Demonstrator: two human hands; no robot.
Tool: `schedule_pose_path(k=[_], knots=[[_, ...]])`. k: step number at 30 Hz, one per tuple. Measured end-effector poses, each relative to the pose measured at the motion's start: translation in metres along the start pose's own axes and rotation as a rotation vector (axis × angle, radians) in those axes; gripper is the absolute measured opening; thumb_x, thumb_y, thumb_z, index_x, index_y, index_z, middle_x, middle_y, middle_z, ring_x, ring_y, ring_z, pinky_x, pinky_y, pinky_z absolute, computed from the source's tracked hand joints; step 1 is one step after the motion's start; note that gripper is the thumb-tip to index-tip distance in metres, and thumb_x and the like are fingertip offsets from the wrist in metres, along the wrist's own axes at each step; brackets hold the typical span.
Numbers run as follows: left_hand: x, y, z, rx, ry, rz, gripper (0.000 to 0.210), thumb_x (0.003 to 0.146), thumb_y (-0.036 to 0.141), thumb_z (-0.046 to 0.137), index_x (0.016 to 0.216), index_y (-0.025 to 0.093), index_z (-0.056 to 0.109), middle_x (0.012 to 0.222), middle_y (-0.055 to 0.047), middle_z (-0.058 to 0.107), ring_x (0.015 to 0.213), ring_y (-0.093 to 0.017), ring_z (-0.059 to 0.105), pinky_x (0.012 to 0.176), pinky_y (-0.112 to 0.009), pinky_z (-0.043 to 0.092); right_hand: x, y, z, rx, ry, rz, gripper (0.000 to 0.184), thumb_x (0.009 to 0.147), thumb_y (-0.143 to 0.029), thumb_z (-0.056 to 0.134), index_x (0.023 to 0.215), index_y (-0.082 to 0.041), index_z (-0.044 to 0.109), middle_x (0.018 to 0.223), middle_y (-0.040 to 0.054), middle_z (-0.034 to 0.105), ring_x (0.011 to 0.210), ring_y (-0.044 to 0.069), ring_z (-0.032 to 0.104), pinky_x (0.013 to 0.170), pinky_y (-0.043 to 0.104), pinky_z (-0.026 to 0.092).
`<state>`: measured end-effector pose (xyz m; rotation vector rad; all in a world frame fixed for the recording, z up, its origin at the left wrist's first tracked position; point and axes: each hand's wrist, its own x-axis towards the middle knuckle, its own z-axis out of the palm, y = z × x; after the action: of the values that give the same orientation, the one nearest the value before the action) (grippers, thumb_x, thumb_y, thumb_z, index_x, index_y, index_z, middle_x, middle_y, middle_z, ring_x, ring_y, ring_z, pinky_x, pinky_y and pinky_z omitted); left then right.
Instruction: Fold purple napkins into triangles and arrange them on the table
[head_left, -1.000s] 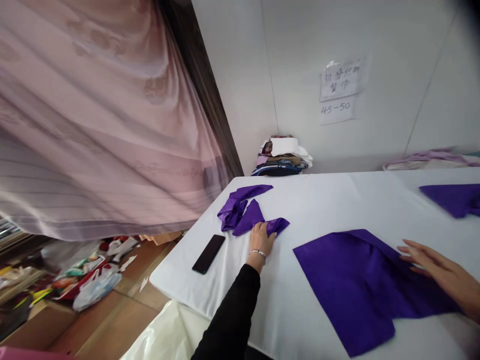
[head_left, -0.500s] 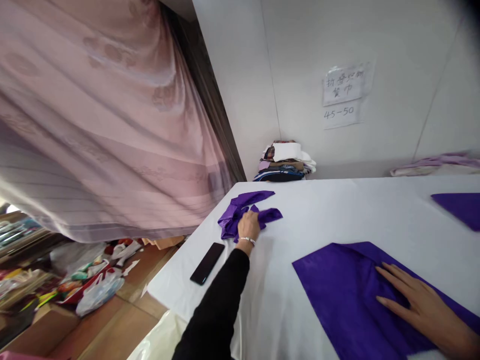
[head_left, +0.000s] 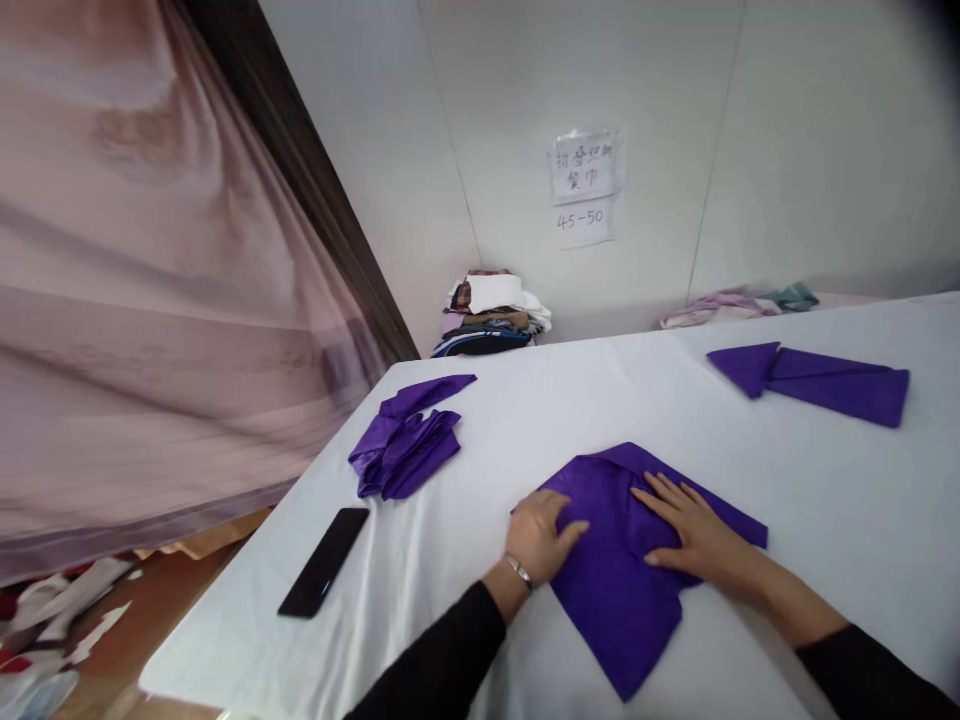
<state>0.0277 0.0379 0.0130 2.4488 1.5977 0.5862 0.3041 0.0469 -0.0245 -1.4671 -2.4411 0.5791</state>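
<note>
The purple cloth [head_left: 622, 580] lay flat on the white table, partly folded, one corner pointing toward the near edge.

Purple napkin [head_left: 622, 570]: smooth cloth w/ slight sheen. Table [head_left: 525, 400] cover: white matt cloth. Phone [head_left: 324, 561]: glossy black. Bracelet [head_left: 519, 570]: shiny metal. Curtain [head_left: 150, 300]: pink patterned fabric. Wall notes [head_left: 586, 188]: paper.

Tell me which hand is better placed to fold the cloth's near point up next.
Probably the left hand. It rests at the left edge of the cloth, nearer the free point that lies toward the person, while the right hand lies flat mid-cloth and can pin it down.
</note>
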Motion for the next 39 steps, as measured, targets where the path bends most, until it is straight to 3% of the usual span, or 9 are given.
schedule_pose_path(k=[3, 7, 9, 14, 19, 22, 29, 33, 39], knots=[[-0.014, 0.022, 0.017, 0.018, 0.004, 0.020, 0.034, 0.074, 0.041, 0.063, 0.102, 0.022, 0.058, 0.101, -0.004, 0.061, 0.093, -0.023, 0.053, 0.080, -0.039, 0.044, 0.002, 0.006, 0.000, 0.066, 0.103, -0.008, 0.059, 0.075, -0.055, 0.055, 0.125, -0.025, 0.051, 0.141, 0.0103, 0.036, 0.131, 0.029, 0.027, 0.105, 0.050, 0.020], [-0.013, 0.025, 0.021, 0.091, -0.011, -0.028, 0.003, 0.079, 0.023, 0.058, 0.079, 0.020, 0.058, 0.087, -0.003, 0.060, 0.084, -0.019, 0.053, 0.075, -0.035, 0.043, 0.005, 0.014, -0.004, 0.223, 0.251, -0.020, 0.029, 0.082, -0.042, 0.050, 0.097, -0.023, 0.067, 0.119, 0.0077, 0.059, 0.114, 0.026, 0.049, 0.099, 0.044, 0.035], [-0.009, 0.021, 0.019, 0.132, -0.007, -0.008, 0.007, 0.079, 0.020, 0.055, 0.073, 0.019, 0.056, 0.083, -0.002, 0.059, 0.080, -0.018, 0.053, 0.073, -0.033, 0.043, 0.004, 0.015, -0.009, 0.316, 0.329, -0.005, 0.026, 0.082, -0.041, 0.050, 0.090, -0.024, 0.068, 0.114, 0.0059, 0.061, 0.107, 0.025, 0.054, 0.096, 0.043, 0.038], [0.010, -0.010, -0.015, 0.199, 0.090, -0.015, 0.013, 0.083, 0.017, 0.048, 0.074, 0.019, 0.057, 0.081, -0.005, 0.059, 0.078, -0.019, 0.052, 0.072, -0.034, 0.040, -0.006, 0.011, -0.029, 0.744, 0.581, 0.259, 0.032, 0.073, -0.048, 0.059, 0.089, -0.021, 0.066, 0.092, 0.0047, 0.068, 0.088, 0.024, 0.060, 0.084, 0.039, 0.045], [0.030, -0.043, -0.056, 0.217, 0.177, -0.065, 0.015, 0.084, 0.017, 0.046, 0.076, 0.019, 0.059, 0.087, -0.007, 0.061, 0.083, -0.022, 0.053, 0.075, -0.037, 0.038, -0.010, 0.008, -0.038, 1.191, 0.520, 0.384, 0.033, 0.066, -0.047, 0.068, 0.081, -0.018, 0.065, 0.073, 0.0012, 0.066, 0.067, 0.018, 0.059, 0.063, 0.029, 0.047], [0.026, -0.034, -0.047, 0.174, 0.160, -0.030, 0.010, 0.083, 0.020, 0.051, 0.081, 0.021, 0.061, 0.089, -0.004, 0.063, 0.085, -0.019, 0.055, 0.076, -0.034, 0.041, -0.008, 0.009, -0.035, 1.117, 0.526, 0.341, 0.031, 0.065, -0.048, 0.068, 0.076, -0.018, 0.065, 0.071, -0.0004, 0.064, 0.065, 0.016, 0.056, 0.060, 0.026, 0.044], [0.002, -0.003, 0.006, 0.033, 0.028, 0.011, 0.018, 0.075, 0.030, 0.063, 0.092, 0.022, 0.063, 0.097, -0.003, 0.063, 0.090, -0.020, 0.055, 0.078, -0.034, 0.044, -0.009, 0.008, -0.033, 0.976, 0.668, 0.388, 0.033, 0.068, -0.050, 0.064, 0.078, -0.019, 0.063, 0.067, -0.0010, 0.061, 0.061, 0.015, 0.053, 0.055, 0.024, 0.042], [0.004, -0.006, 0.011, 0.050, 0.007, -0.006, 0.008, 0.078, 0.024, 0.058, 0.081, 0.022, 0.065, 0.088, -0.002, 0.063, 0.084, -0.018, 0.054, 0.074, -0.033, 0.044, -0.010, 0.009, -0.034, 0.882, 0.705, 0.425, 0.034, 0.069, -0.051, 0.061, 0.075, -0.018, 0.063, 0.064, -0.0011, 0.059, 0.059, 0.015, 0.051, 0.052, 0.023, 0.042], [0.002, -0.007, 0.005, 0.050, 0.016, 0.032, 0.018, 0.085, 0.022, 0.048, 0.074, 0.021, 0.063, 0.081, -0.003, 0.062, 0.076, -0.016, 0.053, 0.070, -0.031, 0.042, -0.013, 0.014, -0.035, 0.663, 0.776, 0.474, 0.038, 0.074, -0.054, 0.054, 0.064, -0.019, 0.060, 0.056, -0.0019, 0.053, 0.056, 0.014, 0.048, 0.049, 0.023, 0.039]])
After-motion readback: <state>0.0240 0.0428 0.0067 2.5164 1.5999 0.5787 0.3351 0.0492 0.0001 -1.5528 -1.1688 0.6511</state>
